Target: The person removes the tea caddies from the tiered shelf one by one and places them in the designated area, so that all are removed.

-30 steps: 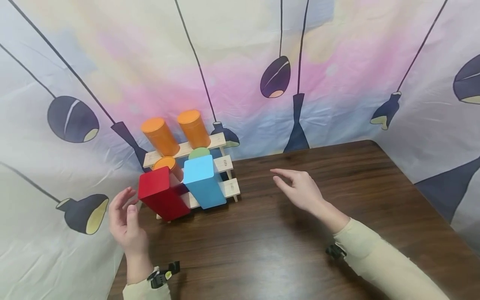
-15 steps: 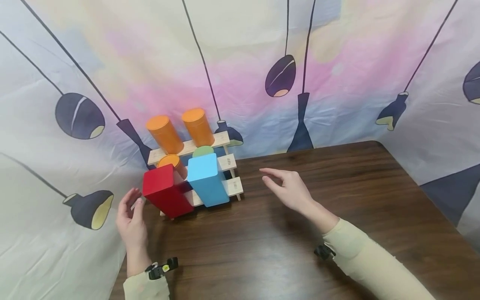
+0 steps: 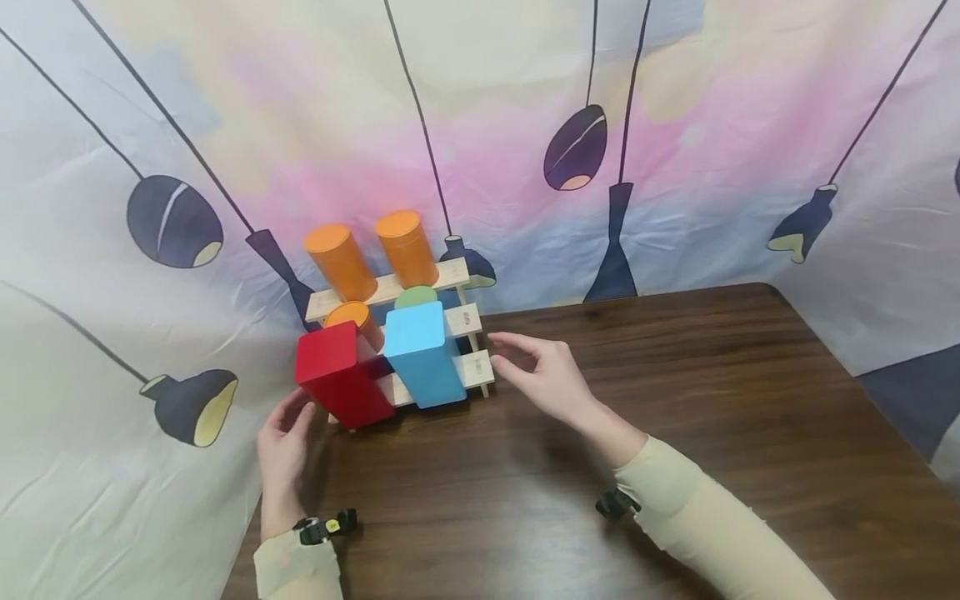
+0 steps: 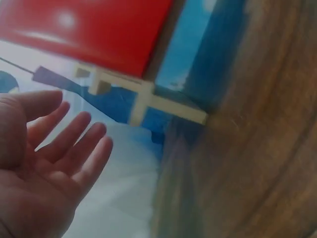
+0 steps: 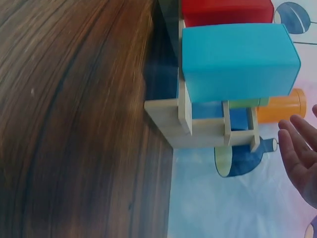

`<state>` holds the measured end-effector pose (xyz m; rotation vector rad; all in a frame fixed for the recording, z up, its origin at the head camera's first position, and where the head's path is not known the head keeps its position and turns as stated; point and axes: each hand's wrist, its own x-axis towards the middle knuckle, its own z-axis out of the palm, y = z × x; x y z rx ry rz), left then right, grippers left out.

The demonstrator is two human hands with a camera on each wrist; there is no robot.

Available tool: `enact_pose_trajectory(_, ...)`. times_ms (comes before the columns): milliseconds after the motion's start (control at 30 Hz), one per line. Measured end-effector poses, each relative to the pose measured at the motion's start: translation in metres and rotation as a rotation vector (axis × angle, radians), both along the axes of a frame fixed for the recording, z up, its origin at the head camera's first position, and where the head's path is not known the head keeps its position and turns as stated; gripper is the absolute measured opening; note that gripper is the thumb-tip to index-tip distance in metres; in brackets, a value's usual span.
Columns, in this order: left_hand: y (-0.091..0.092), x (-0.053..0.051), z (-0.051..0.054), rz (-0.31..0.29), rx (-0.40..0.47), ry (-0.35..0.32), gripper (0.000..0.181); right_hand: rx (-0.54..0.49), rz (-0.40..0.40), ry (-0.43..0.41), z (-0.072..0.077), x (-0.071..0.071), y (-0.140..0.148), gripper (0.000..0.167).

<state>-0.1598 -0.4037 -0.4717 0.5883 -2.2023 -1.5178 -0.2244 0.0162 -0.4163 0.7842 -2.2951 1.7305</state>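
Note:
A three-step wooden rack (image 3: 477,368) stands at the back left of the table. On its lowest step are a red box (image 3: 341,375) and a light blue box (image 3: 425,354). Two orange cans (image 3: 408,250) occupy the top step; another orange can (image 3: 351,315) and a green-topped one (image 3: 415,297) are partly hidden behind the boxes. My left hand (image 3: 283,450) is beside the rack's left end, fingers loosely bent, and the left wrist view shows a gap to the rack. Near the right end is my right hand (image 3: 551,379), thumb and fingers apart, holding nothing.
The dark wooden table (image 3: 487,500) reaches forward and to the right of the rack. A fabric backdrop (image 3: 502,150) printed with hanging lamps rises behind the table and along its left side.
My right hand has moved left to the rack's right end. The left hand has come in lower beside the red box. The head view has shifted slightly; rack, boxes and cans stay put.

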Motion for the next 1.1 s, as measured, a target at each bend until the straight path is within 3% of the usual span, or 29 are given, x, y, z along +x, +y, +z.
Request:
enact_pose_trajectory(133,-0.006,-0.004,-0.01,-0.066,-0.015,-0.071,0.052,-0.026,0.005,-0.013,-0.001,0.001,-0.004,0.036)
enact_pose_trajectory(267,-0.011,-0.005,-0.016,-0.119,-0.014,-0.078,0.051,-0.021,-0.007,-0.024,-0.001,0.002,-0.004,0.037)
enact_pose_trajectory(400,-0.015,-0.004,-0.018,-0.141,-0.057,-0.082,0.048,-0.02,0.001,-0.025,0.0,0.001,-0.005,0.036)
enact_pose_trajectory(633,-0.012,-0.005,-0.021,-0.206,-0.167,-0.191,0.048,-0.014,-0.015,-0.029,0.001,-0.001,-0.007,0.035)
enact_pose_trajectory(767,-0.012,-0.005,-0.025,-0.192,-0.197,-0.184,0.044,-0.022,-0.017,-0.037,0.001,-0.003,-0.012,0.035)
enact_pose_trajectory(1100,-0.019,0.004,-0.032,-0.111,-0.134,-0.168,0.043,-0.081,0.051,-0.162,0.006,-0.015,-0.03,0.054)
